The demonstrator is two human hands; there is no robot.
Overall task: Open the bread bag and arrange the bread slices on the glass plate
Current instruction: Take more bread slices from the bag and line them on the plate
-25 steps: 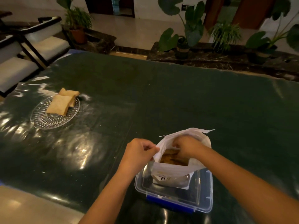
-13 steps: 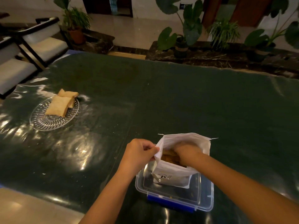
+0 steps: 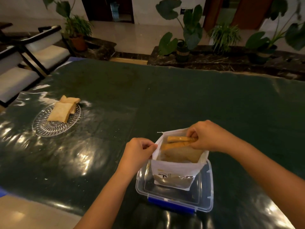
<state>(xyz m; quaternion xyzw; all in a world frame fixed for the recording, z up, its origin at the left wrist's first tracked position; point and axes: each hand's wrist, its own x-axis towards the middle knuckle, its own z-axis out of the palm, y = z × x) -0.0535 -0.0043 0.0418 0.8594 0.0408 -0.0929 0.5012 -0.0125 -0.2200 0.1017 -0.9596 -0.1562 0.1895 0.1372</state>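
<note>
Nearest, a clear box (image 3: pixel 175 195) with a blue clip (image 3: pixel 170 206) sits on the dark green table (image 3: pixel 165 100), close to its near edge. A white bag (image 3: pixel 175 171) stands upright in the box, its mouth open upward. The left hand (image 3: pixel 137 156) is closed in a pinch on the left rim of the bag, holding the mouth apart. The right hand (image 3: pixel 209 137) is at the bag's far right corner, fingers curled tight around the end of a slice (image 3: pixel 179 139) that stands on edge at the mouth. A 2nd slice (image 3: pixel 175 144) lies just beside it, and more bread (image 3: pixel 183 155) fills the bag below them. Well apart, to the far left on the table, a glass plate (image 3: pixel 54 127) carries 2 slices (image 3: pixel 61 111), one lying partly over the other. Beyond the table's left corner stand chairs (image 3: pixel 33 53) with pale seats, and past the far edge a dark ledge (image 3: pixel 214 58) holds potted plants (image 3: pixel 183 35).
</note>
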